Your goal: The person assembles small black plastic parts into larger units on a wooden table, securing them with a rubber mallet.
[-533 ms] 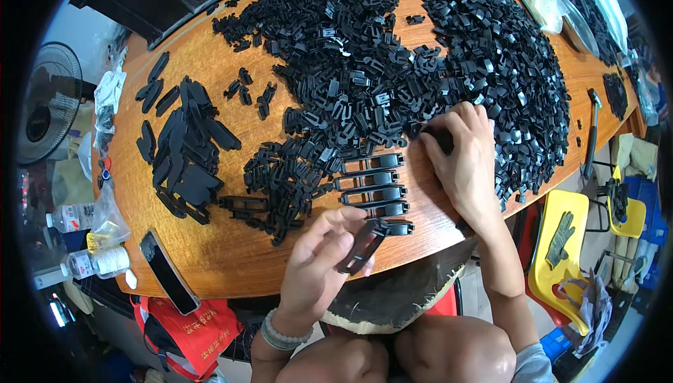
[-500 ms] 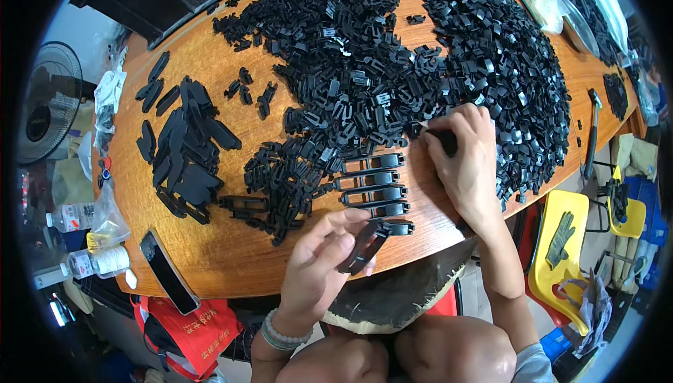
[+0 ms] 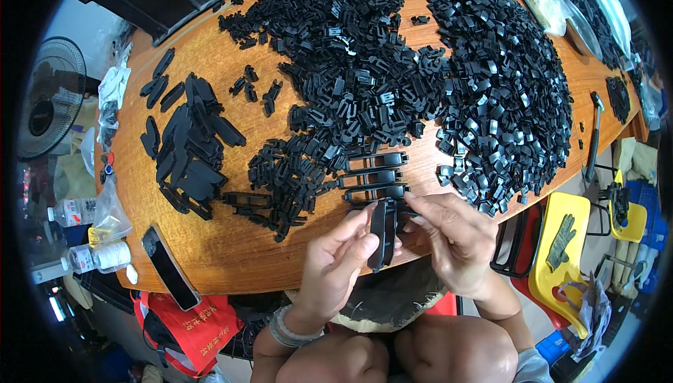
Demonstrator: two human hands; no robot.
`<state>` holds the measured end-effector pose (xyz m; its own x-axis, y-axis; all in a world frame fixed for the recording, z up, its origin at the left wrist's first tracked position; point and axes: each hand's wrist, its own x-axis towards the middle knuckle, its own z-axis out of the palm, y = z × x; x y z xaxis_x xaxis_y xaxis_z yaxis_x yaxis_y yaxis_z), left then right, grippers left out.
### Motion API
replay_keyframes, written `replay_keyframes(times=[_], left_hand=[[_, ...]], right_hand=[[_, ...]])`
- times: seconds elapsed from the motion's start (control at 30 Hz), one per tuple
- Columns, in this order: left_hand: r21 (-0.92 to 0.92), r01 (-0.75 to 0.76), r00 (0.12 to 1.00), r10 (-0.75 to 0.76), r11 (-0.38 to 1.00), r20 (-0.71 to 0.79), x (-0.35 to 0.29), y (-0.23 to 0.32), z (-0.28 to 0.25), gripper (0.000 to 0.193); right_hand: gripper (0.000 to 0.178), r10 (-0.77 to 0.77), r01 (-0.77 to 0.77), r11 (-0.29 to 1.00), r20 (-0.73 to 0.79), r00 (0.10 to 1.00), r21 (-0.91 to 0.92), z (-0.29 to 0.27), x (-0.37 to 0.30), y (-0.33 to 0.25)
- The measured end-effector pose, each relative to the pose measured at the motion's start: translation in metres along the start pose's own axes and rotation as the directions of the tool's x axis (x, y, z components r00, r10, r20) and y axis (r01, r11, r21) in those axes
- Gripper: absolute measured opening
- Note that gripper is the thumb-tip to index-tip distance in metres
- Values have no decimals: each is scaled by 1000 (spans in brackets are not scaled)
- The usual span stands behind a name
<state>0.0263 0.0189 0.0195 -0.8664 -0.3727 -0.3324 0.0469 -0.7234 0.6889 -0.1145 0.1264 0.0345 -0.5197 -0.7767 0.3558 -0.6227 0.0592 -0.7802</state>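
Observation:
My left hand [image 3: 336, 250] pinches a long, narrow black plastic piece [image 3: 383, 236] with rounded ends, held upright above the table's near edge. On its right side my right hand [image 3: 459, 239] is closed, thumb and fingertips together against or close beside the piece. Something dark shows at those fingertips, mostly hidden, so I cannot tell what they grip. Just beyond both hands lies a row of black plastic frames [image 3: 376, 177], set crosswise one behind another; the nearest is partly covered by my hands and the held piece.
Small black clips [image 3: 357, 78] make a large heap in the middle, with shiny black caps [image 3: 501, 95] heaped at right. Long black plates [image 3: 189, 141] are piled at left. A phone [image 3: 170, 269] lies at the near left edge, a hammer [image 3: 594, 130] at the right edge.
My right hand has come from the edge of the heaps down and back to the piece in my left hand. That piece has turned from slanted to upright and shifted slightly right.

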Motion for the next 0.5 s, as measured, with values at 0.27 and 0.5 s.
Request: replay_keyframes(times=[0.27,0.5], left_hand=[[375,-193,973,226,907,-45,-2,-11,7,37],[520,-199,967,254,831,-36,-5,-7,7,35]], right_hand=[[23,-176,152,954,-74,982,-258,13,-5,-9],[30,-205,185,941,-44,978,-284,15,-9,-10]])
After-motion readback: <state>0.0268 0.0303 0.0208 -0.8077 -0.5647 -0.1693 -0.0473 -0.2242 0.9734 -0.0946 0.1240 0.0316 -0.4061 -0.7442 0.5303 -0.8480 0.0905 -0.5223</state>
